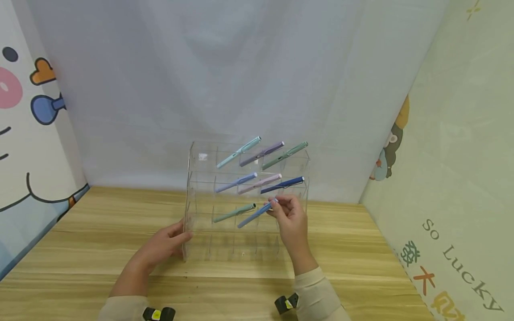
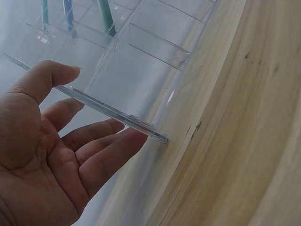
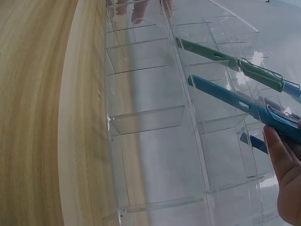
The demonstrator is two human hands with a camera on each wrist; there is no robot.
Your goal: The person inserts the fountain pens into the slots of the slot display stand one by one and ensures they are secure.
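Note:
A clear acrylic rack (image 1: 192, 178) with slanted compartments stands on the wooden table (image 1: 100, 240). Several pens lean in its upper rows. My right hand (image 1: 290, 214) pinches the top end of a blue pen (image 1: 254, 215) that sits in a third-row compartment, beside a green pen (image 1: 234, 213). In the right wrist view the blue pen (image 3: 225, 100) and green pen (image 3: 216, 56) slant into their cells, my fingers (image 3: 287, 174) at the right edge. My left hand (image 1: 166, 244) lies with straight fingers against the rack's left side; its fingers (image 2: 101, 150) touch the rack's edge (image 2: 113, 113).
The rack's bottom row (image 1: 241, 245) holds no pens. White cloth (image 1: 201, 80) hangs behind, and patterned panels (image 1: 462, 178) close in both sides. Bare wood (image 1: 361, 249) lies right of the rack and in front of it.

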